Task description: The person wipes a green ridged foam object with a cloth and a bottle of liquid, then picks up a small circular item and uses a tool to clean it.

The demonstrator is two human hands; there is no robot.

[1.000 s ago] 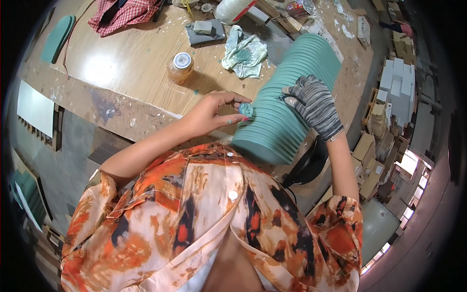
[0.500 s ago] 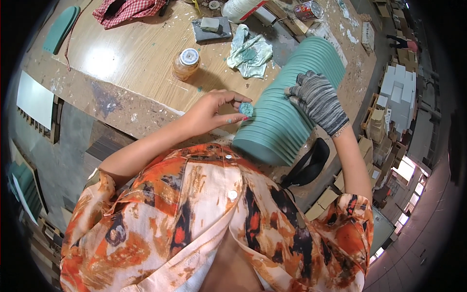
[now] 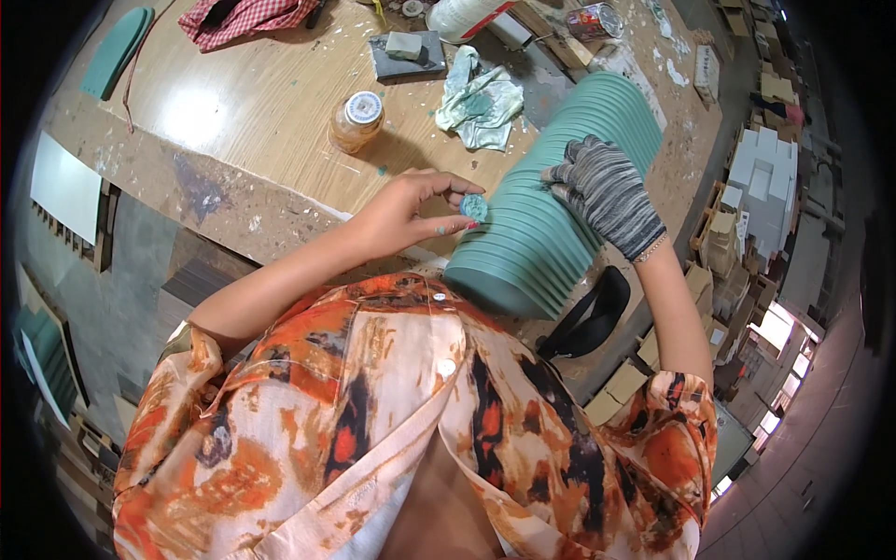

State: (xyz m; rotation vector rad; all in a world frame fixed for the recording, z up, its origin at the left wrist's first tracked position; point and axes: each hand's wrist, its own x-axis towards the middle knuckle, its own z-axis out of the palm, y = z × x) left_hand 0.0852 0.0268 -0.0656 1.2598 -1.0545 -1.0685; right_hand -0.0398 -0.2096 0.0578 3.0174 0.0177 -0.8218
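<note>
My bare left hand (image 3: 411, 210) pinches a small round cap (image 3: 474, 208) filled with teal paste between thumb and fingers, beside a ribbed green panel (image 3: 523, 219). This long panel has a rounded top with parallel grooves and lies slantwise on the workbench. My right hand (image 3: 602, 191), in a grey striped glove with bare fingertips, rests on its grooved surface, fingers bent and drawn together. Whatever those fingers hold, if anything, is hidden. A glass jar (image 3: 353, 131) with a white lid and amber contents stands left of the panel.
A stained cloth (image 3: 481, 98) lies beyond the jar, near a dark block (image 3: 407, 56) with a small pale piece on top. A tin can (image 3: 594, 21) and a white container (image 3: 462, 17) stand at the back. A black strap-like item (image 3: 593, 317) lies right of the panel's near end.
My right hand has shifted very slightly to the left along the grooved panel. The left hand still holds the cap in nearly the same place.
</note>
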